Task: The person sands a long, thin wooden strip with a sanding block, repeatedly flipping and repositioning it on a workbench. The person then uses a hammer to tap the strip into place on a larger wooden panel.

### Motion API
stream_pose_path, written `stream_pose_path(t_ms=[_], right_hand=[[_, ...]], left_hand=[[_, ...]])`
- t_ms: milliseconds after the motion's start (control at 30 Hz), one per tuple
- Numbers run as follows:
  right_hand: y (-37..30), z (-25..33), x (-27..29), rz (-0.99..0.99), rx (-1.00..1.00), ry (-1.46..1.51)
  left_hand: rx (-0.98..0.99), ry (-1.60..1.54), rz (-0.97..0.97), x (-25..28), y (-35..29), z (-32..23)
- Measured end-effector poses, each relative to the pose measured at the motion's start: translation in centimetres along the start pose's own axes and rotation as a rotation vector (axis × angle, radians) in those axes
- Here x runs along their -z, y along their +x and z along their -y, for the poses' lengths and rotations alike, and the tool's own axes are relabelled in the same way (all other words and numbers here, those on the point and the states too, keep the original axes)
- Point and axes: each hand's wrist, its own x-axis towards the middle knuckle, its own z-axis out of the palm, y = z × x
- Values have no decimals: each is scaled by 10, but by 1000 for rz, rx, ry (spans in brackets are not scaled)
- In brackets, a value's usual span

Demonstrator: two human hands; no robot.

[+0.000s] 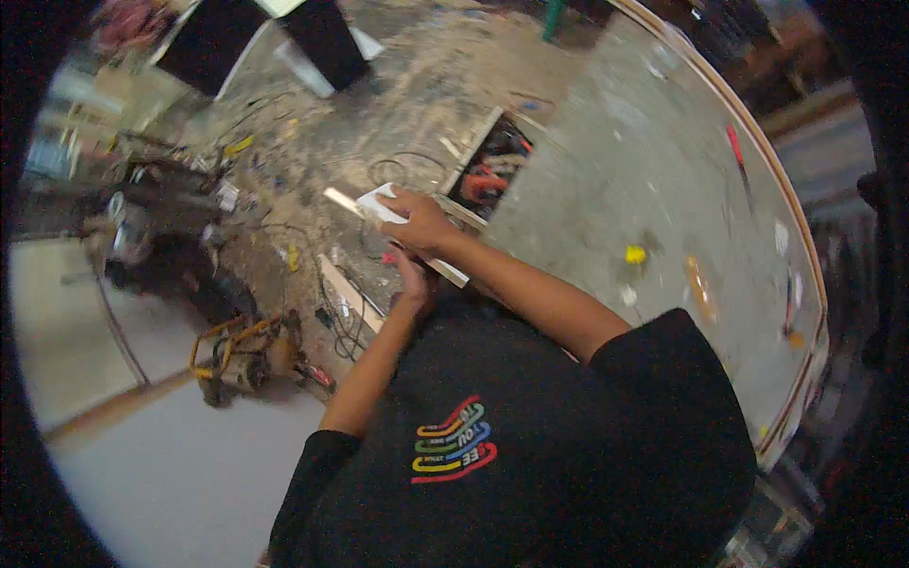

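Observation:
A narrow pale wooden strip [343, 201] runs at a slant in front of my body, its near end close to my shirt. My right hand [421, 225] is closed over a white flat piece [377, 201] that lies against the strip. Whether that piece is paper or something stiffer, I cannot tell. Below it, my left hand [410, 276] wraps the strip from the underside, its fingers partly hidden. A small pink spot [388, 257] shows beside the left fingers.
A wooden box of tools [490, 170] stands beyond my right hand. The grey worktable [606, 161] at right bears a yellow item [635, 254] and a red-handled tool [735, 147]. Loose cords, another wood strip [348, 292] and a yellow-framed machine [237, 362] lie at left.

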Motion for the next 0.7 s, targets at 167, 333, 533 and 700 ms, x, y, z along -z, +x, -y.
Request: stream_pose_path(t_ms=[167,333,533,700], right_hand=[[-96,1,49,23,4,-153],[-184,7,89,33,-36,-175],[-318,24,132,-32,-369,-417],[-471,3,180,-359,-637,-303]], left_hand=[[31,16,-12,-2,6,-7],[90,33,-50,4,14,4],[190,441,-30,1,27,-6],[212,382,-113,10,56,-2]])
